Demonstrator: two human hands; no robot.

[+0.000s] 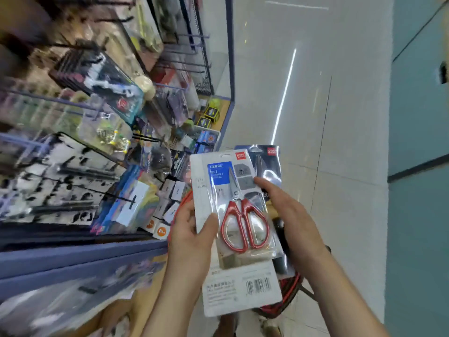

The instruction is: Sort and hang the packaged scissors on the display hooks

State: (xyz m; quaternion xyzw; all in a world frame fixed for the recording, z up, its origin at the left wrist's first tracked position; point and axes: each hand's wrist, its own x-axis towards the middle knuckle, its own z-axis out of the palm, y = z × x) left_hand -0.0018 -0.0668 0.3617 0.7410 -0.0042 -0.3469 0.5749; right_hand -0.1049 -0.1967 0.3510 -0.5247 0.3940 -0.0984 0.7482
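A white carded pack of red-handled scissors (239, 229) is held up in front of me, its barcode end toward me. My left hand (192, 235) grips its left edge, thumb across the front. Behind it sits a second, darker pack of scissors (268, 164), only its top and right side showing. My right hand (290, 215) holds the right edge of the packs, fingers lying over the dark one. Display hooks (184, 48) jut from the mesh rack at upper left, blurred.
Crowded shelves of hanging stationery packs (102, 88) fill the left side, with small boxes (167, 207) on a lower ledge. A red basket (289, 295) sits below my hands. Pale tiled floor (340, 117) runs along the right, bounded by a teal wall (418, 117).
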